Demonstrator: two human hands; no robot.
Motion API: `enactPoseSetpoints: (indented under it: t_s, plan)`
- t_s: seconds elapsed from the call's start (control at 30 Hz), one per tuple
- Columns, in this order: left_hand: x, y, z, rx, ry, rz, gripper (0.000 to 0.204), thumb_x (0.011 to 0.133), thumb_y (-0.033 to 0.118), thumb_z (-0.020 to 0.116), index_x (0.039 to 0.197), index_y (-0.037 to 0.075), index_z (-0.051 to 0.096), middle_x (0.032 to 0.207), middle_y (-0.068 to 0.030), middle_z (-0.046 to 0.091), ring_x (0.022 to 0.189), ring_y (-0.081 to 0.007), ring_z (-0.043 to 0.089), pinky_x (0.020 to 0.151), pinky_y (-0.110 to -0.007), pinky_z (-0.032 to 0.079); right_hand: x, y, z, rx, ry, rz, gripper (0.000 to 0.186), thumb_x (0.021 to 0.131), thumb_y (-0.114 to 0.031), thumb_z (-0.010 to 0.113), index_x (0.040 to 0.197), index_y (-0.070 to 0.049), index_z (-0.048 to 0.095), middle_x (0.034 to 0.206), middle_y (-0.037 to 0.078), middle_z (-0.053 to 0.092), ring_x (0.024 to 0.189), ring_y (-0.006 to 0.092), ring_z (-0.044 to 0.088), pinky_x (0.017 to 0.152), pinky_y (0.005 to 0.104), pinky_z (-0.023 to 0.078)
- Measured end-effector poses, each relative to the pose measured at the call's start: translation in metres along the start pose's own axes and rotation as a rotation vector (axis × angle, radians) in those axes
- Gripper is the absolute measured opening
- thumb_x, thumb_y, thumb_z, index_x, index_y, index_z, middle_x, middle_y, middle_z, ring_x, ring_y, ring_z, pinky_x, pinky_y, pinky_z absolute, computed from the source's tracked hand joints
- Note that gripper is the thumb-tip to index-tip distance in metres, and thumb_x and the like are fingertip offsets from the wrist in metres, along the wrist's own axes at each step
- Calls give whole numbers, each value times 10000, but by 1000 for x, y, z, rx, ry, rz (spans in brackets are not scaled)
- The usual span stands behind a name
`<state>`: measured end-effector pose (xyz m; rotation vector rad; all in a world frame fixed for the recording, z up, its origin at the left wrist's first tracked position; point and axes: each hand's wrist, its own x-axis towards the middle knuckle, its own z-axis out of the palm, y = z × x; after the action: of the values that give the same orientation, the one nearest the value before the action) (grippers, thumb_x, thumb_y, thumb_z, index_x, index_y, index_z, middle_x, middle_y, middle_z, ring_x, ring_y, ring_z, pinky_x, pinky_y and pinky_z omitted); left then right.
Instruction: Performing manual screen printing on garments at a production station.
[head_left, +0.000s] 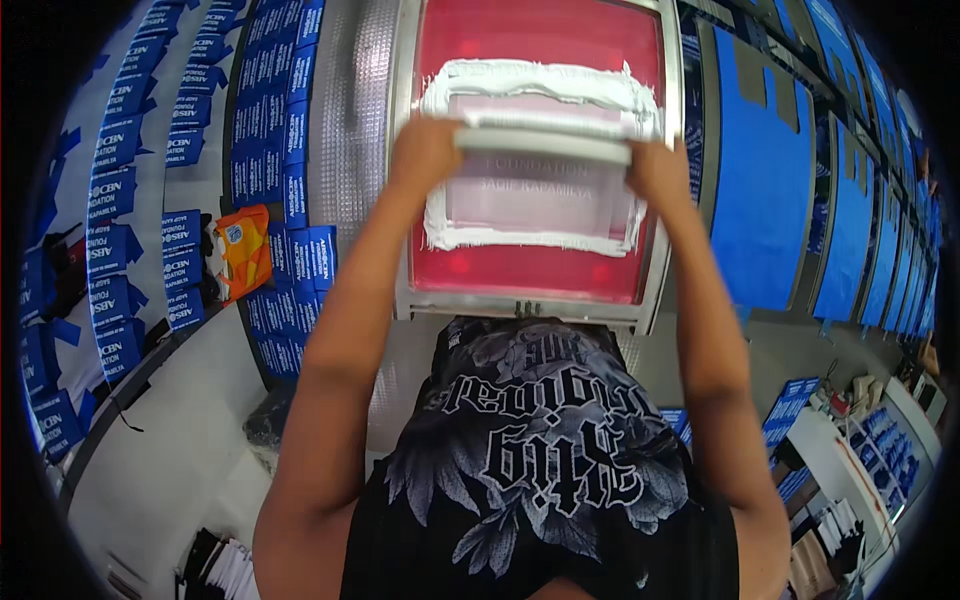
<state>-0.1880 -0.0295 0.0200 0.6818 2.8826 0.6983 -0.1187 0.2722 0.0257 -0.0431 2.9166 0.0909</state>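
A pale, bar-shaped squeegee [545, 147] lies crosswise over a screen-printing frame [403, 230] in front of me. My left hand [426, 155] is closed round its left end, and my right hand [656, 168] grips the right end. The screen [540, 278] is red, with a lighter window in the middle where lettering shows through. Thick white ink [530, 76] rings that window, heaviest along the far side, with a thinner band on the near side. The squeegee's lower edge is slightly blurred, and the fingertips of both hands are partly hidden.
Blue printed pieces [270, 150] cover long boards on the left, with an orange-yellow packet [243, 252] among them. Blue sheets on boards [760, 190] line the right side. At lower right stands a white-edged table [835, 465]; stacked dark and white cloth [220, 565] sits at lower left.
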Motion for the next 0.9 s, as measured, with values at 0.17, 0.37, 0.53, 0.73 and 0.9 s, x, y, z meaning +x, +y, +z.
enactPoseSetpoints:
  t_s: [0.17, 0.37, 0.53, 0.73, 0.9]
  plan:
    - [28, -10, -12, 32, -108, -66, 251, 694, 232, 672, 914, 111, 679, 849, -166, 648, 808, -334, 620, 735, -419, 481, 24, 10, -28, 88, 105, -80, 351, 654, -63, 540, 978, -124, 659, 785, 152, 654, 783, 289, 642, 763, 435, 450]
    - [-131, 17, 22, -56, 22, 123, 302, 582, -4, 648, 875, 62, 670, 817, -150, 643, 809, -332, 595, 751, -422, 459, -140, -41, 8, 298, -14, 5, 417, 603, 3, 613, 998, -126, 649, 884, 82, 654, 902, 251, 600, 1034, 533, 276]
    - [0, -9, 15, 40, -28, -17, 327, 636, 197, 716, 959, 153, 684, 860, -124, 664, 793, -314, 629, 761, -407, 498, -6, 6, 5, 16, 67, -45, 339, 690, -122, 586, 1013, -193, 662, 846, 79, 665, 803, 248, 637, 969, 535, 323]
    - [75, -9, -28, 95, -58, -92, 382, 636, 247, 750, 987, 126, 660, 908, -115, 665, 877, -319, 618, 778, -397, 482, 93, 34, -58, 170, -107, -142, 484, 653, -115, 545, 1130, -143, 625, 1023, 152, 644, 955, 312, 613, 839, 377, 486]
    - [-5, 29, -45, 113, 586, 78, 398, 736, 305, 709, 1023, 47, 613, 918, -162, 626, 959, -344, 558, 786, -414, 449, 107, 47, -97, 240, -63, -162, 461, 627, -99, 540, 1071, -150, 653, 928, 176, 655, 886, 300, 636, 794, 362, 502]
